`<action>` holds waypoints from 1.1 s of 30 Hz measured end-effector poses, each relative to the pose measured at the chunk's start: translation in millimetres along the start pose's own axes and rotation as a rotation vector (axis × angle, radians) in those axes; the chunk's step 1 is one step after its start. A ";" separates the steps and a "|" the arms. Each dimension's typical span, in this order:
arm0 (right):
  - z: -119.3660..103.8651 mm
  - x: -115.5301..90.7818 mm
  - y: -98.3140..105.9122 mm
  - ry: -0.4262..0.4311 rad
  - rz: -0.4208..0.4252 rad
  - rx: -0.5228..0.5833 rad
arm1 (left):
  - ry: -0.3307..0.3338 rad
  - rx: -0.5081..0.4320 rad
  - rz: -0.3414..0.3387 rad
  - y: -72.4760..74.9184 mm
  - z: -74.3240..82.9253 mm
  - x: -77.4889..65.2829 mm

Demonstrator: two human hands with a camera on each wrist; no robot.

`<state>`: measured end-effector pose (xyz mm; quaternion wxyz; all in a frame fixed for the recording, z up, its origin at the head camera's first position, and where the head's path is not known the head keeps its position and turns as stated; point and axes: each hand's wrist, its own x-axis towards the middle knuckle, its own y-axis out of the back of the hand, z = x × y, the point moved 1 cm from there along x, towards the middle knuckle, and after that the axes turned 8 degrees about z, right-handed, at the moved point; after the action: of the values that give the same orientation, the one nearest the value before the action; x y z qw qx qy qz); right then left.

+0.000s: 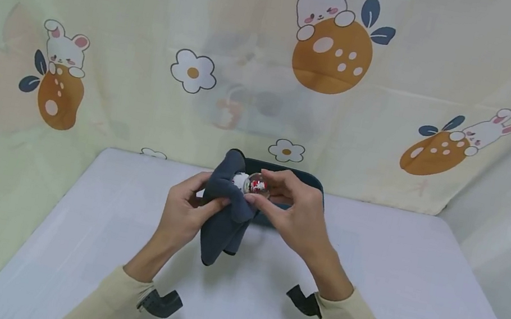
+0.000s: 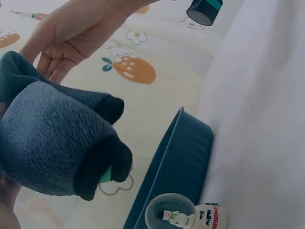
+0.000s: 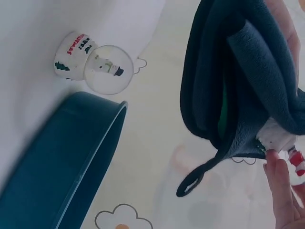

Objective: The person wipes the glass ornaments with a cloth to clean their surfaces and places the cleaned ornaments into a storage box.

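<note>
My left hand (image 1: 182, 209) grips a dark blue fleecy cloth (image 1: 222, 233) with a black edge, thumb in front. The folded cloth wraps partly round the white base of a small snow globe (image 1: 257, 184) with a red and white figure inside. Pinching its clear ball between thumb and fingers, my right hand (image 1: 300, 210) holds the globe tilted sideways above the table. In the right wrist view, the right fingers (image 3: 281, 186) touch the globe near its base. The cloth hides most of this globe from the left wrist view.
A dark teal bin (image 2: 183, 152) stands behind the hands at the table's far edge. Beside it, a second snow globe (image 3: 107, 69) with a snowman and lettered white base stands upright, hidden in the head view. A patterned curtain (image 1: 251, 67) hangs behind the white table (image 1: 369, 271).
</note>
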<state>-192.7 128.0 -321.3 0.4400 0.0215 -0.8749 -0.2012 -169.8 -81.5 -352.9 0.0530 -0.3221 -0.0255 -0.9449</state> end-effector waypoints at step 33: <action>3.2 0.8 4.2 0.431 -0.091 -0.265 | 0.085 -0.010 -0.023 10.9 2.6 11.9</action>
<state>-195.1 132.7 -320.8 0.6057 0.0453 -0.7251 -0.3247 -176.4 -93.1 -343.5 0.0415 -0.2815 -0.0220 -0.9584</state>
